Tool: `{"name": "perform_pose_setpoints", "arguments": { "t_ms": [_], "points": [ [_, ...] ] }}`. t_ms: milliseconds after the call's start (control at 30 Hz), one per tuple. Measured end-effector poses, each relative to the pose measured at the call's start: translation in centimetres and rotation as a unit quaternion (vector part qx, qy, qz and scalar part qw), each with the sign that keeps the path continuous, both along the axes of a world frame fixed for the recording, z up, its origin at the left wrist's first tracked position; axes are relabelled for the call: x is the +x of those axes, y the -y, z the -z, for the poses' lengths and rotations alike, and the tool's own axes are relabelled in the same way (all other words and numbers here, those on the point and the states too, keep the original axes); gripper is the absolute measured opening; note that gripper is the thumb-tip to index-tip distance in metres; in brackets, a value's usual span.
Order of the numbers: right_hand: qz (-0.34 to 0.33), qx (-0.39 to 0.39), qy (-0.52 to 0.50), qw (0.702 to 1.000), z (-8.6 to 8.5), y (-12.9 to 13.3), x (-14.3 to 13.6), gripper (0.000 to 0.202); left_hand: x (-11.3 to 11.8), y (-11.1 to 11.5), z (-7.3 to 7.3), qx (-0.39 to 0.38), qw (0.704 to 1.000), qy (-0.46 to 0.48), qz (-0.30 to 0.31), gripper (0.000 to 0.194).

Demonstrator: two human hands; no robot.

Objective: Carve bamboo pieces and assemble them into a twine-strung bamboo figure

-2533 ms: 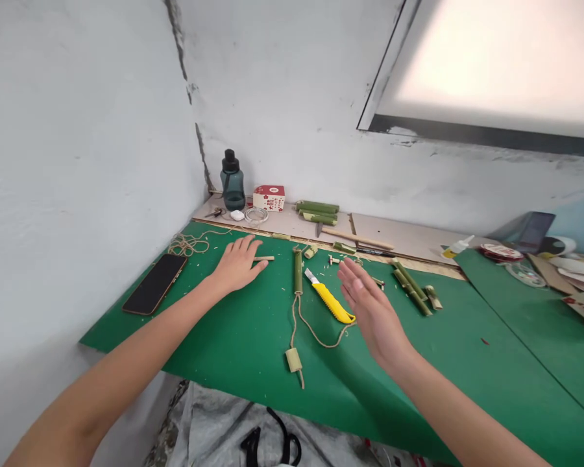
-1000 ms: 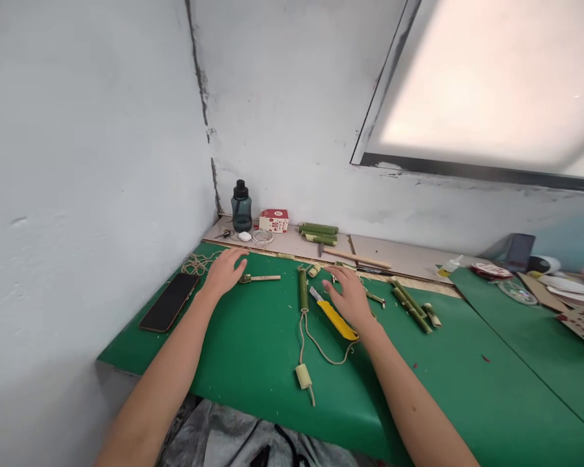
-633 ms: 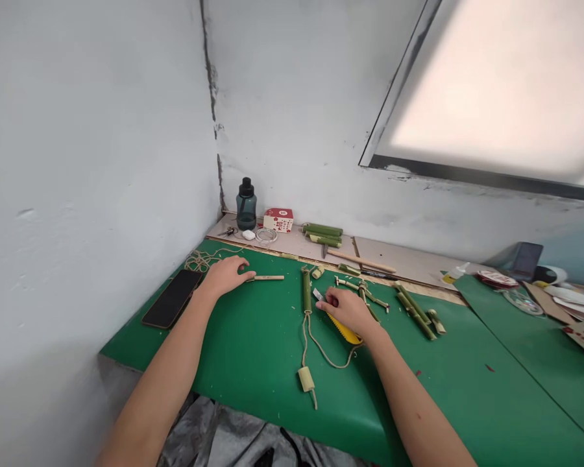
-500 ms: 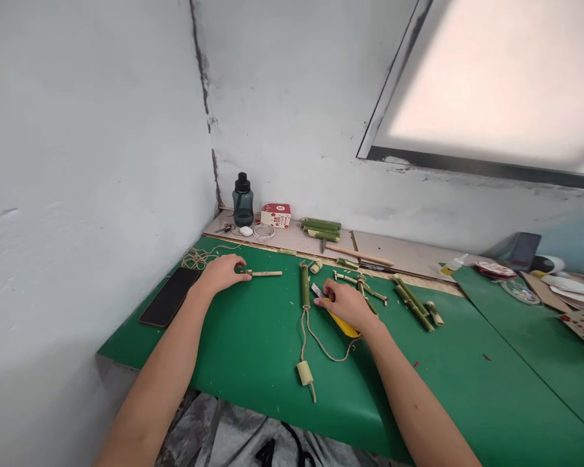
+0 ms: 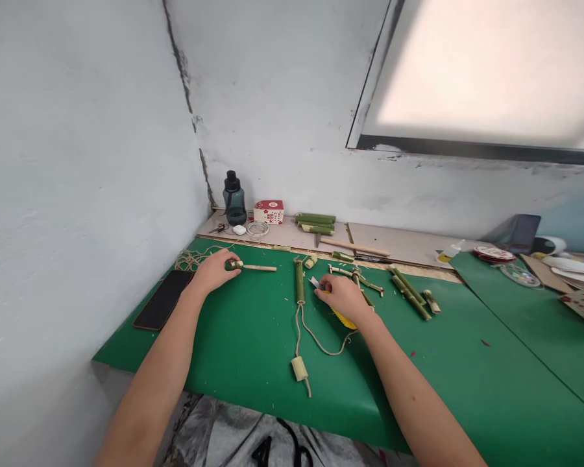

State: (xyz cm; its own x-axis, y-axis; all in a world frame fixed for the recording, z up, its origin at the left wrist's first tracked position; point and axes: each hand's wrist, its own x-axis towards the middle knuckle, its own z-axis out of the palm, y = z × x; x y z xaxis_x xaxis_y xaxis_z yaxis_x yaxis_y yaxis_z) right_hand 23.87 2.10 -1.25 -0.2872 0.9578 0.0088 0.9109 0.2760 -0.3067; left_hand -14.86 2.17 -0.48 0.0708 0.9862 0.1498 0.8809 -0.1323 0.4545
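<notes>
My left hand [image 5: 215,271] pinches a short green bamboo piece [image 5: 232,264], from which a thin pale stick [image 5: 260,268] points right. Closed around a yellow utility knife [image 5: 341,318], my right hand [image 5: 343,297] rests low over the mat, the blade pointing up and left. Just left of that blade lies a green bamboo tube [image 5: 299,282]. A cord [image 5: 298,331] runs from the tube to a pale bamboo plug [image 5: 300,368] nearer me. Beyond my right hand lies a small bamboo assembly of tied sticks [image 5: 356,275], partly hidden by the hand.
A phone [image 5: 163,299] lies by my left forearm, near tangled twine [image 5: 189,259]. At the back stand a water bottle [image 5: 234,200] and a red-white box [image 5: 268,212], with bamboo tubes [image 5: 316,220] and a hammer [image 5: 353,246]. More bamboo lengths [image 5: 409,293] lie right on the green mat [image 5: 243,344].
The view has shifted slightly, moving the scene a little left. More of the green bamboo piece now shows between my left fingers. My right hand still holds the knife.
</notes>
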Motion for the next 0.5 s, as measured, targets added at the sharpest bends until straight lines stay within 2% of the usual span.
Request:
{"name": "perform_pose_setpoints", "arguments": {
  "t_ms": [167, 333, 433, 500],
  "points": [
    [0.013, -0.004, -0.002, 1.0, -0.7, 0.2, -0.2, 0.02, -0.2, -0.2, -0.1, 0.054, 0.998, 0.004, -0.043, 0.03],
    [0.037, 0.024, -0.022, 0.999, -0.7, 0.1, -0.3, 0.017, 0.1, 0.0, 0.2, 0.118, 0.986, 0.034, -0.113, 0.03],
    [0.041, 0.054, -0.045, 0.997, -0.7, 0.1, -0.3, 0.016, 1.2, -0.3, -0.1, 0.152, 0.972, 0.123, -0.132, 0.03],
    [0.042, 0.075, -0.065, 0.994, -0.8, 0.1, -0.4, 0.018, 2.5, -0.8, -0.9, 0.164, 0.958, 0.212, -0.105, 0.03]
  ]
}}
